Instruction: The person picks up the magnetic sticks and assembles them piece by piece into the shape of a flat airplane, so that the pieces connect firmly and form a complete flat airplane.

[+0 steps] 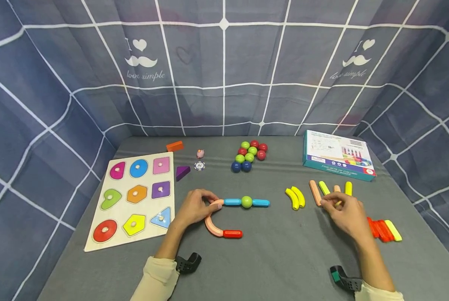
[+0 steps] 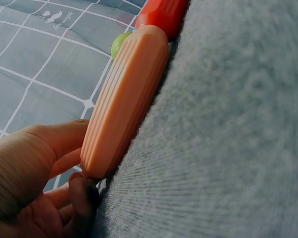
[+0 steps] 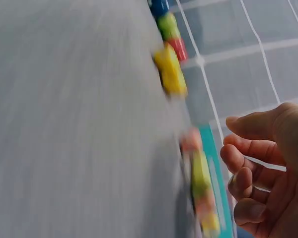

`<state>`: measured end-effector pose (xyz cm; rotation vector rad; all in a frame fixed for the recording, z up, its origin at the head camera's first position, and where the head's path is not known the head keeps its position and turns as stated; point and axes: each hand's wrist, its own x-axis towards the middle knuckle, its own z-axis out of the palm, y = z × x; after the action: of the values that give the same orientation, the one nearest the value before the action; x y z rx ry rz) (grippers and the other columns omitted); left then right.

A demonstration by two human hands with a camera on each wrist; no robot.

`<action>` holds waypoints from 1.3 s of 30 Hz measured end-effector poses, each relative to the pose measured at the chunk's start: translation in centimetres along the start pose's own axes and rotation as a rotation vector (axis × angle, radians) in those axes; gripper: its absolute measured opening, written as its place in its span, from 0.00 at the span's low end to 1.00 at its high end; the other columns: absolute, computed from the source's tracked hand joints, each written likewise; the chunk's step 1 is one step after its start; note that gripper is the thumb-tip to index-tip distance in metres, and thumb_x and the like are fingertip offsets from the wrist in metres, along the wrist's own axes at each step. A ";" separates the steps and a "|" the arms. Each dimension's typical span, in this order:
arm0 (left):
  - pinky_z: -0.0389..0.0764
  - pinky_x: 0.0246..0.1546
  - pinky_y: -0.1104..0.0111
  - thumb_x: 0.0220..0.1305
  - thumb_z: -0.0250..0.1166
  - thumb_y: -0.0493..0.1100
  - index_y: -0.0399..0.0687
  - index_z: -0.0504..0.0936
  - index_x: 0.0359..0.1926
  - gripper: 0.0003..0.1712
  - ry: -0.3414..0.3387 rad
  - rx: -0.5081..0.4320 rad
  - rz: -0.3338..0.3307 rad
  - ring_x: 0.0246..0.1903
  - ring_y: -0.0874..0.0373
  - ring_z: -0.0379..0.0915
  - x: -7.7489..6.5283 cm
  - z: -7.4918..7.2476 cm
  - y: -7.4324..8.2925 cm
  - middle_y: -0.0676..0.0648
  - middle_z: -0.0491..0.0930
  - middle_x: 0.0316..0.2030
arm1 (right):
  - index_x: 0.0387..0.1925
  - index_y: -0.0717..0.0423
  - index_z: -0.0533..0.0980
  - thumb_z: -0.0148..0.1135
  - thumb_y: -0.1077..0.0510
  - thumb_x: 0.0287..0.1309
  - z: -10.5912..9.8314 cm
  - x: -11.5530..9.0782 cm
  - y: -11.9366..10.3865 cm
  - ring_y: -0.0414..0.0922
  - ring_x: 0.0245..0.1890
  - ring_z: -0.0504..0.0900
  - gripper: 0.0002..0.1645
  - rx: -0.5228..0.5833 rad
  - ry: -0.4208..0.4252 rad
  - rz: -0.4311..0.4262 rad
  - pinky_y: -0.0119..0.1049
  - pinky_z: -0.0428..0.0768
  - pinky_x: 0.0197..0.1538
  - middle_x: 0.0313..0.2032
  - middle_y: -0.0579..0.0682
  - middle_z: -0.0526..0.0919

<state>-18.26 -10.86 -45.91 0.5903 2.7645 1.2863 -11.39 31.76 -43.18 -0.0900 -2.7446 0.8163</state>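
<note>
My left hand (image 1: 197, 207) pinches a salmon-coloured curved magnetic stick (image 1: 214, 227) near its upper bend; in the left wrist view, its fingers lie at the near end of the salmon stick (image 2: 124, 99). The curve ends in a short red stick (image 1: 233, 234) below. From the top, a blue stick (image 1: 232, 202), a green ball (image 1: 246, 202) and another blue stick (image 1: 261, 203) run to the right in line. Over the row of loose sticks hovers my right hand (image 1: 345, 214), fingers loosely bent, nothing held in the right wrist view. A salmon stick (image 1: 315, 193) lies by its fingertips.
Two yellow curved sticks (image 1: 295, 198) lie between the hands. Right of the right hand are several red sticks (image 1: 380, 230). Coloured balls (image 1: 250, 154) and a teal box (image 1: 339, 154) stand behind; a wooden shape puzzle (image 1: 123, 209) lies left, near a purple triangular block (image 1: 182, 172).
</note>
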 end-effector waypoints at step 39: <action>0.70 0.35 0.65 0.50 0.74 0.48 0.53 0.87 0.33 0.09 -0.002 0.015 -0.032 0.32 0.57 0.74 0.1 0.0 0.2 0.58 0.80 0.27 | 0.37 0.67 0.80 0.62 0.56 0.60 10.3 7.1 -10.3 0.33 0.13 0.60 0.15 0.686 -0.540 0.176 0.28 0.59 0.18 0.18 0.46 0.74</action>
<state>-18.30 -10.71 -45.79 0.5453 2.7725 1.2584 -20.93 18.71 -44.10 0.0367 -2.7457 2.0331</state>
